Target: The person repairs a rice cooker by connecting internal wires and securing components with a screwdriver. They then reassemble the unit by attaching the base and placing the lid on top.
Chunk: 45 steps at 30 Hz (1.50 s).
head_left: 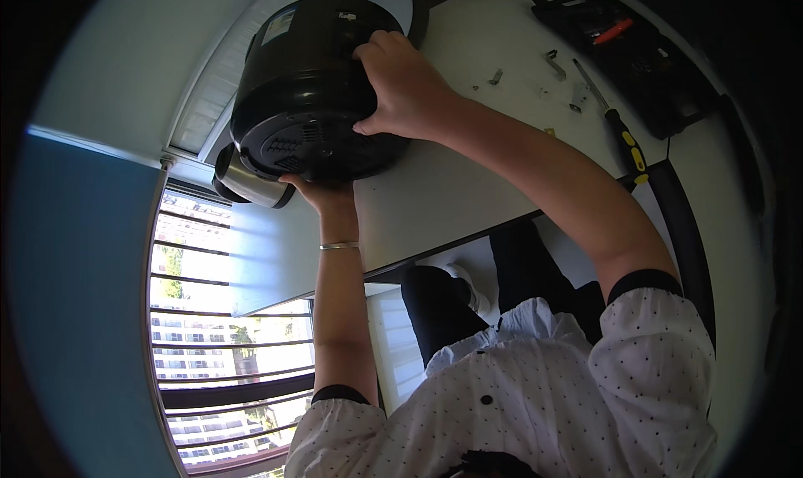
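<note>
Both my hands hold a black rice cooker (305, 85), tipped so its vented underside faces toward me. My left hand (322, 195) grips it from below at the edge of the base; its thumb shows, while most of its fingers are hidden. On the right side of the body, my right hand (406, 85) is closed round it, the fingers near the upper part and the thumb by the base rim. Behind the cooker a round pale disc with a dark rim (393, 5) partly shows. A silver and black cylindrical vessel (255, 181) lies beside its lower left.
On the white table (468, 173) to the right are a screwdriver (623, 139) with a black and yellow handle and several small metal pieces (577, 97). An open black tool case (661, 81) holds a red-orange tool (615, 31). A barred window (226, 336) is at left.
</note>
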Motion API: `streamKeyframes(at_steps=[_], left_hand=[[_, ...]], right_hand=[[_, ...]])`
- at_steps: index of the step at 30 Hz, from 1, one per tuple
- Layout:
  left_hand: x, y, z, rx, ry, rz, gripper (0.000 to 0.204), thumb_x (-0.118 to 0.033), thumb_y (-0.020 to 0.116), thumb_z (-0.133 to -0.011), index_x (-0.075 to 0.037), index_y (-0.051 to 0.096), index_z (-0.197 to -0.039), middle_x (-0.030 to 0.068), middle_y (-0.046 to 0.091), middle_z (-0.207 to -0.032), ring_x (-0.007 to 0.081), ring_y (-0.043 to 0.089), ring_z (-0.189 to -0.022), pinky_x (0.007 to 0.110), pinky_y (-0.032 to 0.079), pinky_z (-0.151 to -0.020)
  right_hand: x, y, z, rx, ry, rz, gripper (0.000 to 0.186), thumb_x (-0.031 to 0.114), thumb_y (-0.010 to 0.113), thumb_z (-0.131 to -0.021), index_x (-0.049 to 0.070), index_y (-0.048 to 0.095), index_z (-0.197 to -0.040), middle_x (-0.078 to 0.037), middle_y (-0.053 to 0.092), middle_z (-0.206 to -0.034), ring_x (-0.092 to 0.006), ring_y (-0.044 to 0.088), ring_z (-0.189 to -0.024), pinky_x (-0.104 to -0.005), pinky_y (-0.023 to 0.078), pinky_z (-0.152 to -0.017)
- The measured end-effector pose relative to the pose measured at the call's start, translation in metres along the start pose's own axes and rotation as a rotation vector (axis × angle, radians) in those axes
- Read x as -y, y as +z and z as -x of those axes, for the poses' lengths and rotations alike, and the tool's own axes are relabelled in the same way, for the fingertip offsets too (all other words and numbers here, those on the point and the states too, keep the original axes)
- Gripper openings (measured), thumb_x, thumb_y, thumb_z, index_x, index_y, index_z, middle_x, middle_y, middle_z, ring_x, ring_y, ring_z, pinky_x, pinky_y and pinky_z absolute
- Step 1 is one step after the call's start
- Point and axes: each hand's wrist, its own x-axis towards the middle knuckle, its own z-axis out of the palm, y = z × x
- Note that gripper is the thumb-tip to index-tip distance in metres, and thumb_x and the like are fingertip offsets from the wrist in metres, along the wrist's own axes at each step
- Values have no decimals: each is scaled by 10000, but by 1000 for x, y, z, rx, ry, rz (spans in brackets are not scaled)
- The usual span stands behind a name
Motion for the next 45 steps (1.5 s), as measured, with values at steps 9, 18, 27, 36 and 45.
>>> streamKeyframes(at_steps=[9,18,27,36,45], left_hand=[[-2,-18,-9,75,-53,98,959,-797,327,-739,-129,226,-1419,113,265,-1439,321,257,-1311,480,203,-1092],[-47,-46,-6,-195,562,-607,724,-410,602,-845,-65,267,-1386,138,286,-1417,294,291,-1299,419,290,-1031],[-102,150,58,893,1320,-2069,807,-225,799,-578,-137,444,-1297,65,406,-1360,266,354,-1283,498,269,-1047],[-87,183,33,1122,1111,-2308,843,-176,812,-520,-161,459,-1285,16,460,-1306,241,420,-1222,447,328,-1014],[-85,186,38,1202,1152,-2378,750,-192,780,-564,-93,489,-1248,92,487,-1218,294,450,-1156,444,334,-1003]], right_hand=[[6,-6,0,-12,2,51,710,239,848,-509,-27,503,-1069,-125,475,-987,-282,479,-968,-375,415,-853],[9,-13,1,44,-33,96,838,303,854,-520,-21,452,-1180,-145,476,-1078,-303,453,-1066,-422,313,-970],[5,-10,10,-101,-65,58,849,327,864,-501,-23,456,-1158,-146,475,-1102,-309,452,-1070,-414,352,-934],[-4,-16,58,-43,289,-275,912,255,848,-542,-5,363,-1269,-197,436,-1188,-350,406,-1154,-444,313,-998],[-5,34,91,482,769,-582,865,121,832,-536,-83,365,-1235,-259,457,-1212,-367,453,-1149,-380,365,-978]])
